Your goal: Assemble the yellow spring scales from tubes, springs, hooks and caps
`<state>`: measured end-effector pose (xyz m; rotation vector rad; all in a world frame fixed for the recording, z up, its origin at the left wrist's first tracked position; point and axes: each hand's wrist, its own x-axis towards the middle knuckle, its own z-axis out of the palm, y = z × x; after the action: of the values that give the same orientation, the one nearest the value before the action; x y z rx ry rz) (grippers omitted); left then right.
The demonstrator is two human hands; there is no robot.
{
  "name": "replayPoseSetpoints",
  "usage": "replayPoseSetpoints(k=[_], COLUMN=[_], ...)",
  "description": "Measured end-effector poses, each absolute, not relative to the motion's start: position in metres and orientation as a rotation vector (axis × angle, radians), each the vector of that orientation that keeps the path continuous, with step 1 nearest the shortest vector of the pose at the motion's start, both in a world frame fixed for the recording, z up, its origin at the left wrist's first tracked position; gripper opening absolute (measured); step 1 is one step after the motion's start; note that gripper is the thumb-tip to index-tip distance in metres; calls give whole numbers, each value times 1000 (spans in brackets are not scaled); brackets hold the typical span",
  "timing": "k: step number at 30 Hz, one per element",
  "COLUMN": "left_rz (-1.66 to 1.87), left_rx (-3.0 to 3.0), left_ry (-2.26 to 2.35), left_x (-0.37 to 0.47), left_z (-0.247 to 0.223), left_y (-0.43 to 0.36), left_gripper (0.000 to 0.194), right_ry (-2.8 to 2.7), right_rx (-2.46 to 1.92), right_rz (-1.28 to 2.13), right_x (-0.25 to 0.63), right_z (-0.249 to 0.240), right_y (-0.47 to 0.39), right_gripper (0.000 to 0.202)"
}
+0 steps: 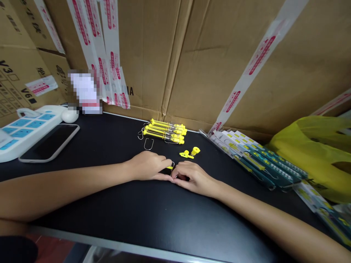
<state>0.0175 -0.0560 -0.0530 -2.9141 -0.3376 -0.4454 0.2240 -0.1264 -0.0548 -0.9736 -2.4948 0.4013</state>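
Observation:
My left hand [149, 166] is closed in a pinch near the middle of the black table, with a small yellow plastic piece [170, 167] showing at its fingertips. My right hand [193, 176] meets it there, thumb and forefinger pinched on a thin bent metal wire [172, 174] beside the yellow piece. The fingers hide most of both parts. Just beyond my hands lie a U-shaped wire [148, 144], a yellow plastic part with a loop [187, 154] and a yellow cap [195, 150]. Behind them is a pile of slim yellow tubes with wire hooks [164, 130], resembling spring scales.
Several packaged hooked tools [255, 157] lie at right beside a yellow bag [309, 153]. A phone [51, 142] and a white power strip [35, 122] are at left. Cardboard [225, 62] stands along the back of the black table [153, 215].

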Motion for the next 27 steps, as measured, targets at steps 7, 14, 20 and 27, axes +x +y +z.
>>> replayPoseSetpoints(k=[7, 14, 20, 27], left_rz=[-372, -344, -364, -410], left_rx=[-2948, -2918, -3055, -3109], left_ry=[-384, -369, -428, -439], left_x=[17, 19, 18, 18], left_z=[-51, -53, -53, -52], left_y=[-57, -55, -53, -54], left_gripper=[43, 45, 42, 42], right_ry=[-2503, -2508, -2478, -2481], right_rx=[-981, -959, -1005, -925], right_rz=[399, 398, 339, 296], right_x=[224, 224, 224, 224], right_z=[-54, -53, -55, -58], right_y=[-128, -128, -128, -128], right_gripper=[13, 12, 15, 15])
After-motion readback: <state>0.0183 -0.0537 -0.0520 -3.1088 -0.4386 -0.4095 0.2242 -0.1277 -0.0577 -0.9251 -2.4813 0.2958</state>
